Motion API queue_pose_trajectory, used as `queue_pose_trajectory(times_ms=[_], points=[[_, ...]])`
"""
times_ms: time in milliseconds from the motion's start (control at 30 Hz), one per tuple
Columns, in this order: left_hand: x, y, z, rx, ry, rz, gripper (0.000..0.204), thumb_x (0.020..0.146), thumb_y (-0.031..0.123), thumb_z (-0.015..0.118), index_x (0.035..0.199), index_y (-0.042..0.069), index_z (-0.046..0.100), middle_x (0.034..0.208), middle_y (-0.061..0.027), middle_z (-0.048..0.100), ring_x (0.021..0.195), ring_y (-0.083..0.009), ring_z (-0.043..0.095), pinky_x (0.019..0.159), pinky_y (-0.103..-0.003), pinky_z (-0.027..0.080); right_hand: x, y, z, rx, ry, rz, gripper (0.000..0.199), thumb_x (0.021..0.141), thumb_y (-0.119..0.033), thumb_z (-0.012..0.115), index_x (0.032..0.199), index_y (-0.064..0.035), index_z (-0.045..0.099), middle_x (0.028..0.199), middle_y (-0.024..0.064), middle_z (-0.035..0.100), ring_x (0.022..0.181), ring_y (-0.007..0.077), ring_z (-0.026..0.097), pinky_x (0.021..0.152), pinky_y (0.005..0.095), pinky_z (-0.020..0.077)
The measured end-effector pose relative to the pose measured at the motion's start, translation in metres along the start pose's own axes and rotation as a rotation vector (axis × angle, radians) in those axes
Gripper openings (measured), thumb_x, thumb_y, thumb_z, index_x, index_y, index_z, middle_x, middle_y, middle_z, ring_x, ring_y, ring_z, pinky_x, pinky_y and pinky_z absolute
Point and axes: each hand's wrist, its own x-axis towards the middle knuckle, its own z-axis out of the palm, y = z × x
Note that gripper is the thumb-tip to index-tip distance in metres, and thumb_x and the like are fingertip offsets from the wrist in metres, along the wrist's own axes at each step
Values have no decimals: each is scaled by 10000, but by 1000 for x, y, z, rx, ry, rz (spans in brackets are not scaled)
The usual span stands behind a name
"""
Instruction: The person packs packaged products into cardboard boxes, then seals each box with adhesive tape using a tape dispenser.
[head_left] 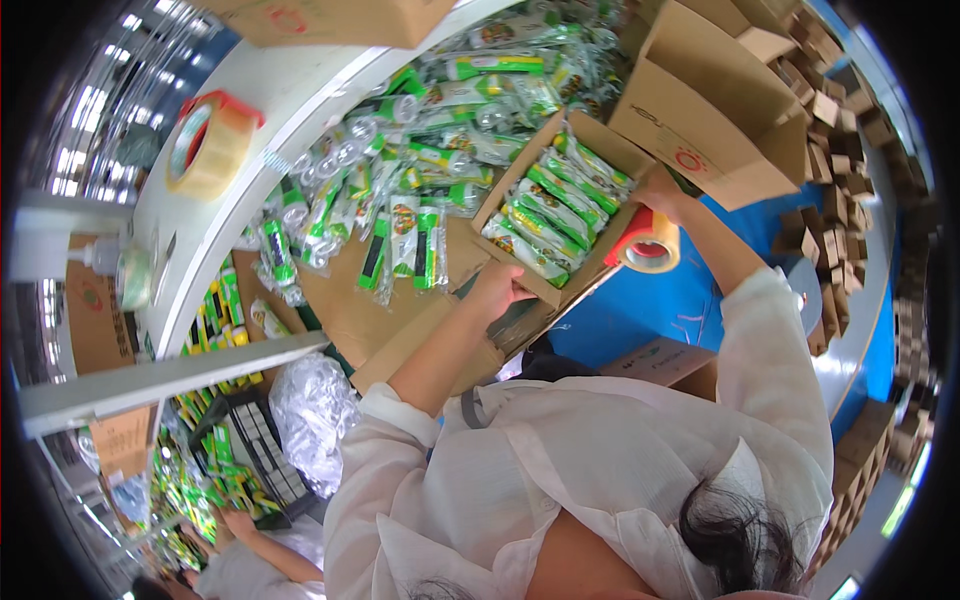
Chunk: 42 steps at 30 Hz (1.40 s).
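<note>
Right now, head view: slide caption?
Left hand and right hand hold an open carton of green-and-white packets beside a packet heap.

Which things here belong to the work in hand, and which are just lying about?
In the work:
small carton, held between left hand and right hand
green packets inside it
loose packets piled beyond, probably

Apparently lying about:
tape roll on the white shelf
crumpled clear plastic

Left fingers, right fingers hold carton of packets
</note>
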Motion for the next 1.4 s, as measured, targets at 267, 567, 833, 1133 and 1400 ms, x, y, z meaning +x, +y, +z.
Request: queue_pose_trajectory(times_ms=[267, 567, 833, 1133, 1400], points=[[-175, 120, -33, 162, 42, 83, 294, 822, 23, 578, 1113, -17, 563, 1069, -111, 633, 945, -213, 642, 813, -373, 533, -139, -196, -55, 816, -367, 415, 240, 818, -233, 588, 931, -22, 585, 919, 101, 621, 723, 174, 616, 671, 303, 517], [-368, 68, -129, 308, 373, 305, 347, 819, 64, 571, 1161, 10, 553, 1008, -82, 651, 864, -191, 653, 670, -297, 537, -256, -331, 33, 33, -372, -286, 524, 906, -472, 464, 912, 26, 631, 837, 232, 631, 736, 352, 610, 696, 424, 465], [-377, 12, -184, 706, 670, 376, 431, 888, 174, 482, 1294, 28, 479, 1161, -181, 561, 1008, -262, 585, 860, -386, 475, -225, -318, -6, -261, -565, -329, 425, 847, -438, 587, 808, -31, 702, 758, 184, 655, 715, 319, 643, 660, 394, 498], [-322, -12, -149, 1542, 863, 568, 564, 910, 263, 531, 1395, 15, 384, 1359, -265, 367, 1246, -434, 352, 1054, -517, 257, -175, -215, 175, -357, 431, -659, 393, 821, -203, 665, 1176, -98, 532, 980, 91, 611, 929, 278, 596, 750, 411, 449], [-316, -18, -149, 1647, 888, 548, 649, 876, 221, 544, 1432, 7, 288, 1502, -149, 245, 1408, -374, 152, 1110, -559, 155, -168, -307, 150, 531, -157, -507, 512, 905, -255, 589, 1340, -54, 411, 1323, 134, 494, 1159, 308, 516, 967, 396, 405]])
